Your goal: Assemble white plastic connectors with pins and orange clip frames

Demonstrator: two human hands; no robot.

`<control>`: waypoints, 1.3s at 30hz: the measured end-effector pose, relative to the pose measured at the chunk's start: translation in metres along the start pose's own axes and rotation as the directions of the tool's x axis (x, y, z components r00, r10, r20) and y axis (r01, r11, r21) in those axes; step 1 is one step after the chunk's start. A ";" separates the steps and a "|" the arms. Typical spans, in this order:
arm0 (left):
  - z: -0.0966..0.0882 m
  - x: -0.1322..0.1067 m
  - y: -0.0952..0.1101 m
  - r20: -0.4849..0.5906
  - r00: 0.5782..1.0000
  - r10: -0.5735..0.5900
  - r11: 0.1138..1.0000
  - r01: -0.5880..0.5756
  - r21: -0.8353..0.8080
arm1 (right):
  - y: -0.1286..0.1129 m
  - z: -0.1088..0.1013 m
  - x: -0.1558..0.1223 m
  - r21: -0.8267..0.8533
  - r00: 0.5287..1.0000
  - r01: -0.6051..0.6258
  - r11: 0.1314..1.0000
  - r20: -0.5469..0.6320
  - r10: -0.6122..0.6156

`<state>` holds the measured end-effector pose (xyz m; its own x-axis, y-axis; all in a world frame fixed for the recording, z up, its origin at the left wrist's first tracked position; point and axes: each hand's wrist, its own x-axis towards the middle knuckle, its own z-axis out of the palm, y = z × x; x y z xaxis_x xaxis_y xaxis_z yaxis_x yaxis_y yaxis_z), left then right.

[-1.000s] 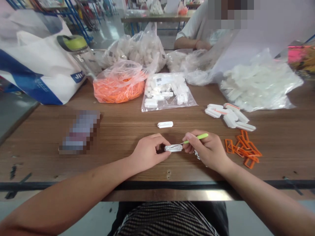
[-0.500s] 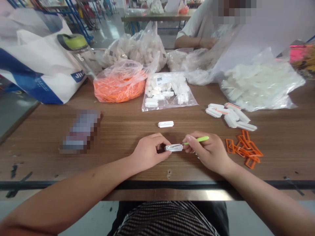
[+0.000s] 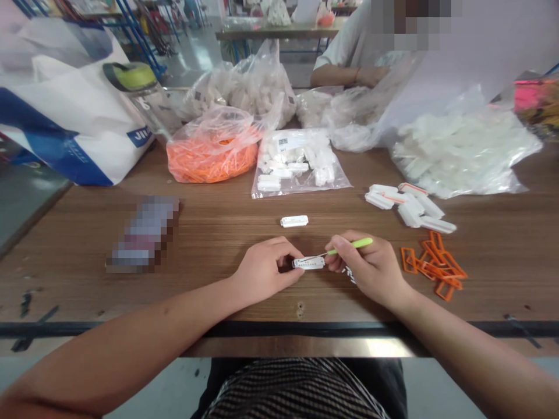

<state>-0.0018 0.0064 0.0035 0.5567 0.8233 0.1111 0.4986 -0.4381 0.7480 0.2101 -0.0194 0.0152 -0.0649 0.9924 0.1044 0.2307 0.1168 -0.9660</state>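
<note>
My left hand (image 3: 264, 269) pinches the left end of a small white plastic connector (image 3: 309, 263) just above the wooden table (image 3: 218, 233). My right hand (image 3: 371, 267) is closed round a thin tool with a green handle (image 3: 354, 244); its metal tip rests on the connector's top. A second white connector (image 3: 294, 221) lies on the table a little beyond my hands. Orange plastic frames (image 3: 432, 265) lie in a loose heap right of my right hand. Several white parts (image 3: 410, 206) sit beyond them.
Clear bags of white parts (image 3: 297, 160) (image 3: 458, 151) and a bag of orange parts (image 3: 212, 151) line the far side. A white and blue bag (image 3: 74, 122) and a bottle (image 3: 140, 93) stand far left. Another person's arm (image 3: 345, 74) rests opposite. A blurred-out object (image 3: 142, 233) lies at left.
</note>
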 end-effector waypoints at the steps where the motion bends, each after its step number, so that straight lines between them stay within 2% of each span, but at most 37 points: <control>1: 0.000 0.000 0.000 0.000 1.000 0.000 1.000 0.000 0.001 | 0.001 0.000 0.000 0.000 1.000 -0.002 1.000 0.003 0.002; 11: -0.001 0.001 0.000 -0.003 1.000 0.006 1.000 -0.006 -0.008 | 0.003 0.002 0.001 0.046 1.000 -0.017 0.999 -0.004 0.017; 20: -0.001 0.000 0.001 0.003 1.000 0.003 1.000 -0.003 0.002 | 0.003 0.001 0.006 0.001 0.998 -0.062 0.998 0.031 0.062; 24: -0.001 0.000 0.001 -0.003 1.000 0.002 1.000 -0.002 -0.014 | -0.001 -0.001 0.002 -0.144 0.997 0.036 0.989 0.066 -0.027; 28: 0.000 0.000 0.001 -0.020 1.000 0.003 1.000 -0.003 -0.030 | -0.009 -0.001 -0.004 -0.313 0.976 0.211 0.926 0.115 -0.184; 30: 0.000 0.000 0.002 -0.026 1.000 -0.002 0.999 0.001 -0.038 | -0.011 0.000 -0.006 -0.337 0.967 0.254 0.907 0.117 -0.228; 32: 0.000 0.001 0.002 -0.020 1.000 -0.008 0.999 0.007 -0.034 | -0.012 0.000 -0.006 -0.276 0.978 0.211 0.938 0.062 -0.201; 35: -0.001 0.001 0.001 -0.009 1.000 -0.009 1.000 0.009 -0.019 | -0.009 -0.002 -0.002 -0.136 0.996 0.071 0.988 -0.035 -0.076; 39: -0.001 0.000 0.000 -0.007 1.000 -0.001 1.000 0.000 -0.017 | -0.004 -0.002 0.001 -0.063 1.000 0.010 0.998 -0.023 -0.011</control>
<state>-0.0023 0.0064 0.0041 0.5514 0.8262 0.1156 0.4875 -0.4316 0.7590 0.2110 -0.0190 0.0196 -0.0449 0.9917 0.1207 0.2904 0.1285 -0.9482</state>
